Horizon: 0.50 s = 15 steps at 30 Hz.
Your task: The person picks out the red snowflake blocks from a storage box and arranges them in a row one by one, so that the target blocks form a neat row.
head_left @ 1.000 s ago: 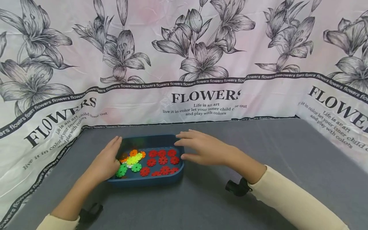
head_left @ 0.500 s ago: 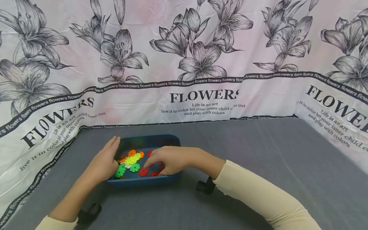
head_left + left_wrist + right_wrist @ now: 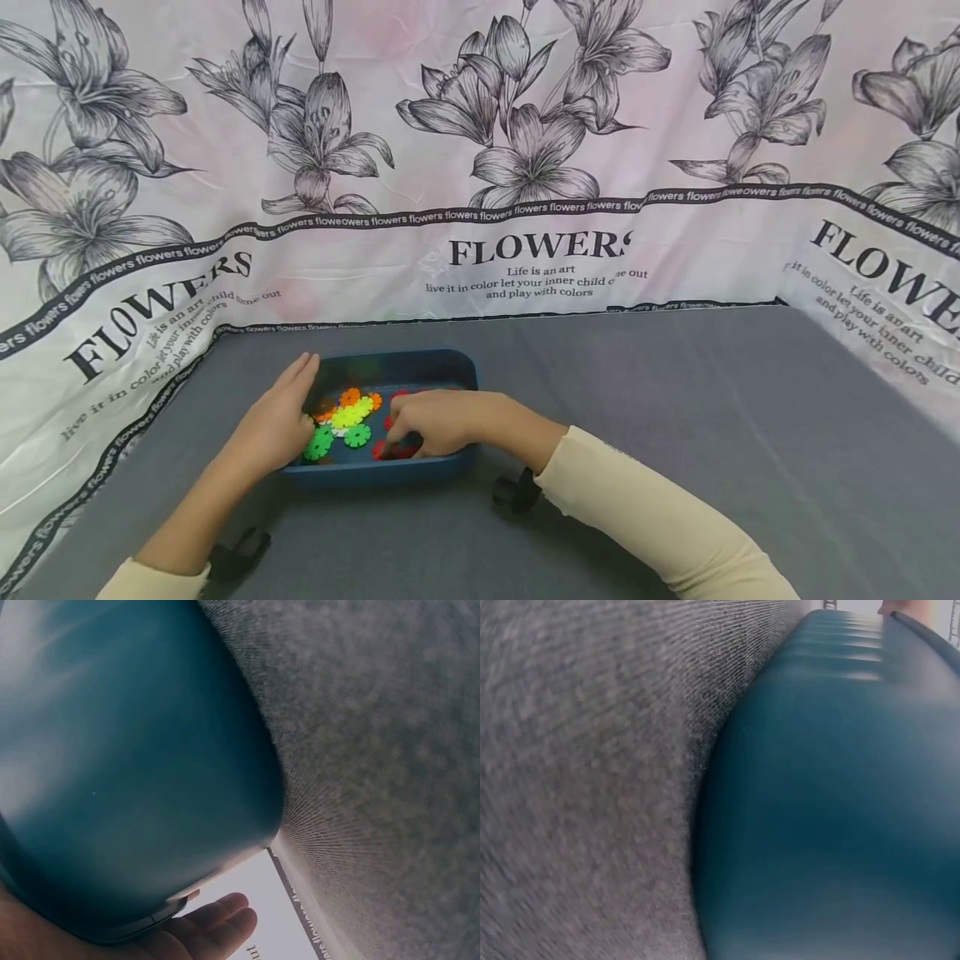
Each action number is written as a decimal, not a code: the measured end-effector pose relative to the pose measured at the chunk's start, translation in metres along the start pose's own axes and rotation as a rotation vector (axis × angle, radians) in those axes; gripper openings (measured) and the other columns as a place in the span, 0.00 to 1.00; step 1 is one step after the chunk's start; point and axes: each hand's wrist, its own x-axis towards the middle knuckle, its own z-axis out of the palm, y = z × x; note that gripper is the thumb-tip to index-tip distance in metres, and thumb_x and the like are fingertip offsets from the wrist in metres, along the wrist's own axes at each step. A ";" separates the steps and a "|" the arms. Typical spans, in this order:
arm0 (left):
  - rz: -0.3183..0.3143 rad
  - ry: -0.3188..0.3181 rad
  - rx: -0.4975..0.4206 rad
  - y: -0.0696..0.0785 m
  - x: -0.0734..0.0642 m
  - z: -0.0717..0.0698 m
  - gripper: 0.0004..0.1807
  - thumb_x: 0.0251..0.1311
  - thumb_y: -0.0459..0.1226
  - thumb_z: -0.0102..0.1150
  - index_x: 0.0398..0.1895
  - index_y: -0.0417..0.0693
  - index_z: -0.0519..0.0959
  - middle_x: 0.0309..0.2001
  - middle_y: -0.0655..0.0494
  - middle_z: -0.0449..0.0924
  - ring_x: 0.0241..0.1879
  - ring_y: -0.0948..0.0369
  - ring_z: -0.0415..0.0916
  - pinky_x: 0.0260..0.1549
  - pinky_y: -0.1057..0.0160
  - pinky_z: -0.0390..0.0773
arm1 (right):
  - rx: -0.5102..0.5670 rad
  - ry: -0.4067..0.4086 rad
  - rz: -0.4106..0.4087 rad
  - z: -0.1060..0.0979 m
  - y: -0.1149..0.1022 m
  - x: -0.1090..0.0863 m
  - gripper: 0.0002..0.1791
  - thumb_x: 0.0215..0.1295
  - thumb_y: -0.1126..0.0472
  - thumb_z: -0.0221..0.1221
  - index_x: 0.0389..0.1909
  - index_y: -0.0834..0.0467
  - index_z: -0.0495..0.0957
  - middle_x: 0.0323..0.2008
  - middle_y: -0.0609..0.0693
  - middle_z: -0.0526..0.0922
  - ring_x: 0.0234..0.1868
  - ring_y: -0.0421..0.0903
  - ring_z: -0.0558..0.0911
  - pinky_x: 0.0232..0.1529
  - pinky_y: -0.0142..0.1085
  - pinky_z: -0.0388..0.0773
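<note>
A dark blue tray (image 3: 375,475) holds flower-shaped plastic discs. My left hand (image 3: 272,425) grips its left wall, thumb inside the rim and fingers stretched along the outside. In the left wrist view those fingers (image 3: 217,922) show past the tray's edge. Inside the tray's right half, my right hand (image 3: 442,421) reaches down with index finger bent onto a red disc (image 3: 377,451); a gap shows between that finger and the thumb. Most other red discs are hidden under this hand. Green (image 3: 357,435), yellow (image 3: 351,414) and orange discs (image 3: 350,397) are piled at the left.
The tray stands on a grey cloth-covered table (image 3: 600,375). Behind and at both sides hangs a white curtain (image 3: 525,292) printed with lilies and lettering. A black wrist camera (image 3: 517,492) sits under the right wrist, just in front of the tray.
My right hand has come from the tray's right rim leftward and down into it, over the red discs. The left hand keeps its place on the left wall.
</note>
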 end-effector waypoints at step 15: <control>0.004 0.004 -0.007 0.004 0.000 0.000 0.44 0.51 0.19 0.41 0.78 0.31 0.48 0.77 0.32 0.44 0.71 0.33 0.50 0.31 0.54 0.66 | 0.058 0.038 -0.135 0.001 0.001 -0.002 0.17 0.64 0.64 0.67 0.54 0.53 0.85 0.47 0.40 0.82 0.42 0.33 0.76 0.42 0.21 0.71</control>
